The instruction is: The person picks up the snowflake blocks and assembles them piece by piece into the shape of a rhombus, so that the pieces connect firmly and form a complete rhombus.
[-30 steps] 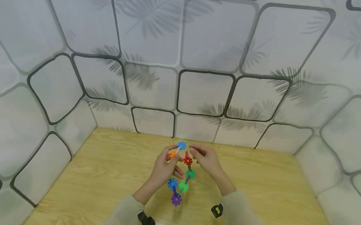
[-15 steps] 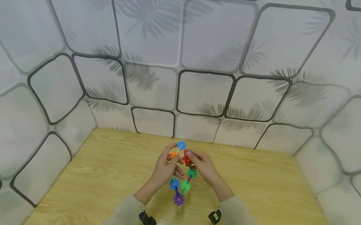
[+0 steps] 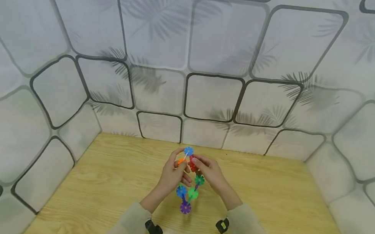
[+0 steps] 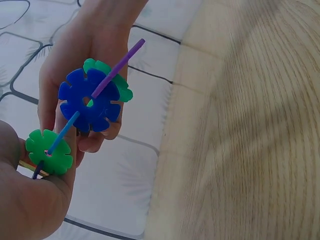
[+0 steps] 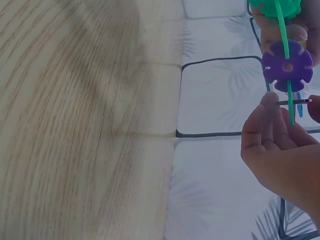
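Observation:
A chain of notched, snowflake-shaped plastic discs hangs between the two hands. In the head view, my left hand (image 3: 168, 174) pinches the orange disc (image 3: 181, 161), above which a light blue disc (image 3: 188, 151) sticks up. My right hand (image 3: 214, 173) pinches the red disc (image 3: 192, 167) right at the side of the light blue one. Below hang a dark green disc (image 3: 199, 180), a light green disc (image 3: 193, 193), a purple disc (image 3: 185, 208) and a darker blue disc (image 3: 181, 191). Seen from the right wrist, one disc shows edge-on between thumb and finger; fingers partly hide the join.
A wood-grain table (image 3: 268, 203) lies under both hands. Pale cloth walls (image 3: 214, 97) with dark outlined blocks and leaf prints stand behind it and at both sides. Black wrist cameras hang at the left sleeve (image 3: 134, 219) and right sleeve (image 3: 248, 220).
My right hand has moved in leftward and taken hold of the red disc, bringing it up against the light blue disc. The lower discs have swung slightly right. My left hand has stayed nearly still.

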Demonstrator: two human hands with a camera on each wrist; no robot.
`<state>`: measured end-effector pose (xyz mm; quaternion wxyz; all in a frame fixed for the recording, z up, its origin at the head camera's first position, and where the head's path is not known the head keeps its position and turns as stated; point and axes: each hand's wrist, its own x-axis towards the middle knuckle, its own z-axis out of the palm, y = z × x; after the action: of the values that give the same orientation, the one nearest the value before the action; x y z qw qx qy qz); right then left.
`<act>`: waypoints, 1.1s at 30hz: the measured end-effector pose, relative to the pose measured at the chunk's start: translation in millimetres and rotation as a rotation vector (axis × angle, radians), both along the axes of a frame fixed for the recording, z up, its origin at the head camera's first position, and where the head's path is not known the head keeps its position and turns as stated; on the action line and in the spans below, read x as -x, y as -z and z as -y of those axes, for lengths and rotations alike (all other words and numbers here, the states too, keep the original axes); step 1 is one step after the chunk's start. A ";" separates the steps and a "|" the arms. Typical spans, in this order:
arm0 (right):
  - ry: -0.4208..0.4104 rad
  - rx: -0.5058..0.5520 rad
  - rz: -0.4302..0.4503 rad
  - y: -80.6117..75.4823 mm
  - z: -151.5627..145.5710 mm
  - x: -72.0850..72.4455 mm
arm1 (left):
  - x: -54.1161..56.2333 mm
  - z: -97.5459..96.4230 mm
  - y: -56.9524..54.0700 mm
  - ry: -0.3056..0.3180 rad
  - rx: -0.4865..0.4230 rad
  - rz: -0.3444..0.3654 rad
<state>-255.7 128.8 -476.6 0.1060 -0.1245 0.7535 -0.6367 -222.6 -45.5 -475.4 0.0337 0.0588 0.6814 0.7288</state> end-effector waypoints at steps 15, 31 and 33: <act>0.031 0.023 -0.037 -5.8 -0.1 -1.0 | 0.8 -2.4 -2.5 0.015 -0.011 -0.007; 0.018 -0.053 -0.197 -1.3 -3.6 -2.6 | -1.1 -2.7 -5.9 0.088 0.017 -0.020; 0.037 -0.066 -0.213 -0.3 -3.1 -2.4 | -1.0 -3.4 -6.8 0.090 0.021 -0.027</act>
<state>-253.3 131.9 -476.3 0.0176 -0.1736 0.7833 -0.5966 -221.6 -42.1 -468.6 0.0580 0.0987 0.6860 0.7186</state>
